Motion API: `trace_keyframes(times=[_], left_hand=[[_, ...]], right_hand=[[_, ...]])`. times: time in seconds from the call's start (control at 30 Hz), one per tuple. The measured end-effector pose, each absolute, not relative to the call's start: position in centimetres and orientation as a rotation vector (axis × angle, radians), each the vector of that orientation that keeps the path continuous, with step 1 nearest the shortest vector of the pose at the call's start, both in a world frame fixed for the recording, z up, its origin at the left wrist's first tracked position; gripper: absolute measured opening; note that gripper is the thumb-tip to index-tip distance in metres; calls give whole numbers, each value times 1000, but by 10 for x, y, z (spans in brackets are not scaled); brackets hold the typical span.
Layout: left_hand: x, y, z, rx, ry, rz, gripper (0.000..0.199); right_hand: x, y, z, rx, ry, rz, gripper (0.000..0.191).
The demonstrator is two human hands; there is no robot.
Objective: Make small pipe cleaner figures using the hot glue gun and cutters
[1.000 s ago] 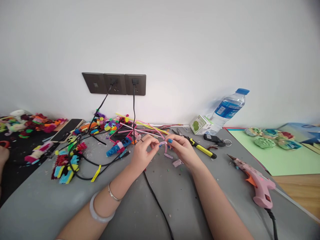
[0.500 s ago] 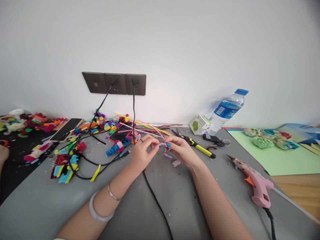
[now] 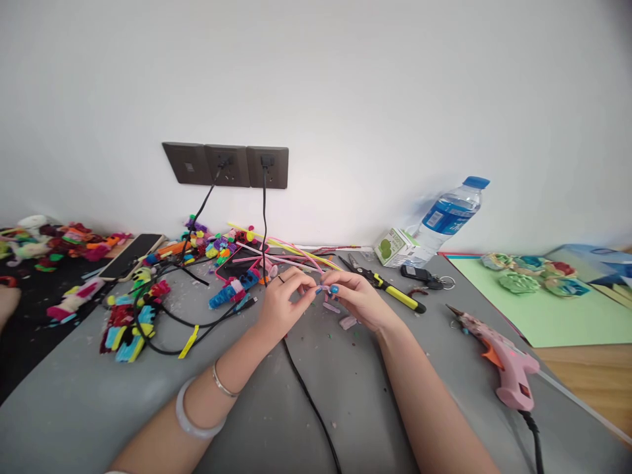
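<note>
Near the middle of the grey table, my left hand (image 3: 286, 299) and my right hand (image 3: 360, 296) meet fingertip to fingertip. Both pinch a thin pink pipe cleaner (image 3: 324, 288), mostly covered by the fingers. Just below the fingers lies a small pale pink pipe cleaner piece (image 3: 331, 307), and a wider pink folded piece (image 3: 348, 322) rests by my right wrist. Long pink and yellow pipe cleaners (image 3: 296, 250) spread out behind my hands. A blue and pink pipe cleaner figure (image 3: 236, 289) sits left of my left hand.
Black cables (image 3: 306, 388) cross the table. Yellow-black pliers (image 3: 397, 294), a tilted water bottle (image 3: 451, 214) and a small green-white box (image 3: 395, 247) stand beyond my right hand. A pink glue gun (image 3: 508, 368) lies at right. Another person's hand (image 3: 7, 303) shows at far left.
My fingertips have shifted slightly around the pink pipe cleaner, the right thumb turning a little. Everything else stays where it was.
</note>
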State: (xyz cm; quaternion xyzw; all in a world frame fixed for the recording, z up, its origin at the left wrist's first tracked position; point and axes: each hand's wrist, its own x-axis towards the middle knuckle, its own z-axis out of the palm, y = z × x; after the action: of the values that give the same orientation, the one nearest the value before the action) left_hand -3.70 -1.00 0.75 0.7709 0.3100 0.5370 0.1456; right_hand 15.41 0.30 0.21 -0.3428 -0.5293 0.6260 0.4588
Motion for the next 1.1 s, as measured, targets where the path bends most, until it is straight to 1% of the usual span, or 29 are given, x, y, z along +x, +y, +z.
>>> trace_keyframes(times=[0.17, 0.4, 0.6, 0.83, 1.1], left_hand=[[-36, -11, 9, 2227, 905, 1564, 12], [-36, -13, 11, 2197, 939, 1539, 13], [-35, -13, 9, 2175, 928, 1570, 12], [-34, -14, 12, 2173, 941, 1565, 13], [-33, -15, 12, 2147, 961, 1554, 13]], right_hand=[[152, 2, 3, -838, -1322, 1514, 24], [150, 1, 4, -856, -1315, 1480, 29], [148, 0, 5, -836, -1336, 1487, 23], [145, 0, 5, -849, -1342, 1454, 27], [143, -1, 6, -833, -1374, 1436, 26]])
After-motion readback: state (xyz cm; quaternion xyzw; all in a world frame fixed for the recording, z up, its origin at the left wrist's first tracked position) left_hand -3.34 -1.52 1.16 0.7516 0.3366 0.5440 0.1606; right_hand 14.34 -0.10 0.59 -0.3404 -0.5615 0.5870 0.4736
